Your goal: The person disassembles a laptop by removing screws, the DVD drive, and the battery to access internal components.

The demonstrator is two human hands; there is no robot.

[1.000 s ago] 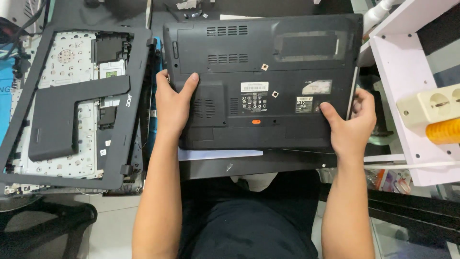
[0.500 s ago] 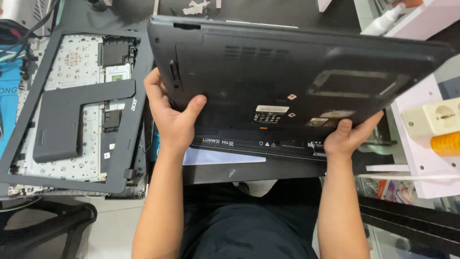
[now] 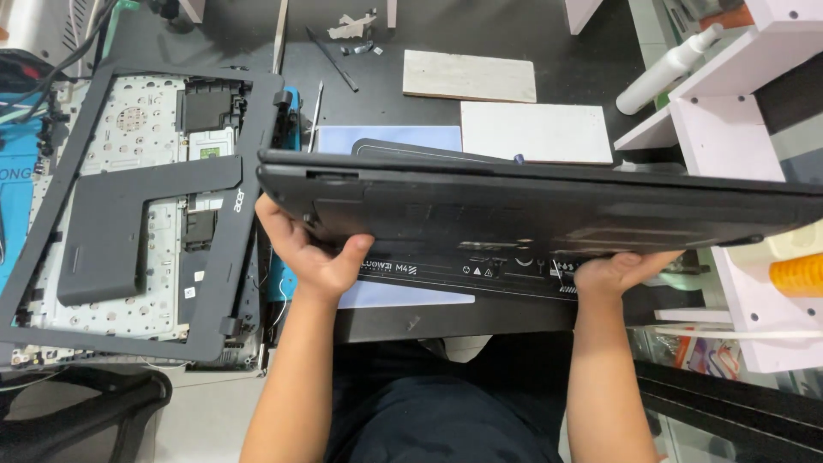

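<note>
Gripping laptop (image 3: 549,214) edges, both hands beneath

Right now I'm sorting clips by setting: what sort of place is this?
Probably an electronics repair bench: both hands lift a black laptop, a dismantled laptop frame lies alongside, and thin prying tools rest on the dark table.

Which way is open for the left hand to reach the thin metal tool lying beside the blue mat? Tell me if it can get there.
Probably not right now. The left hand grips the raised black laptop, which blocks the way to the thin metal tool behind it. Freed, it could likely pass left of the laptop.
</note>
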